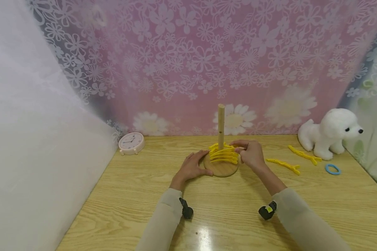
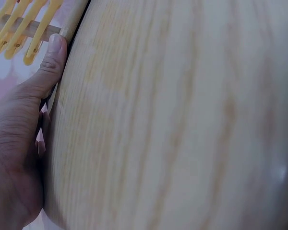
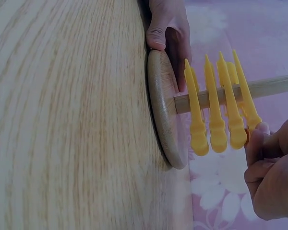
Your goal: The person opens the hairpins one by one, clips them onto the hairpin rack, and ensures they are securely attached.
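A wooden stand has a round base [image 1: 223, 171] and an upright rod [image 1: 221, 122]. Several yellow hair clips [image 3: 216, 115] sit one above another on the lower rod, their long jaws reaching past it on both sides. My left hand [image 1: 191, 167] holds the left edge of the base, thumb at the near rim and fingers round the far side. My right hand [image 1: 252, 155] is on the other side; in the right wrist view its thumb and fingertips pinch the rear end of the uppermost hair clip [image 3: 247, 96]. The left wrist view shows mostly tabletop.
Two more yellow hair clips, a near one [image 1: 284, 165] and a farther one [image 1: 304, 155], lie to the right. Beyond them are a blue ring [image 1: 333, 169] and a white plush dog [image 1: 330, 132]. A pink clock [image 1: 131, 143] stands at the back left, before a floral cloth [image 1: 188, 69].
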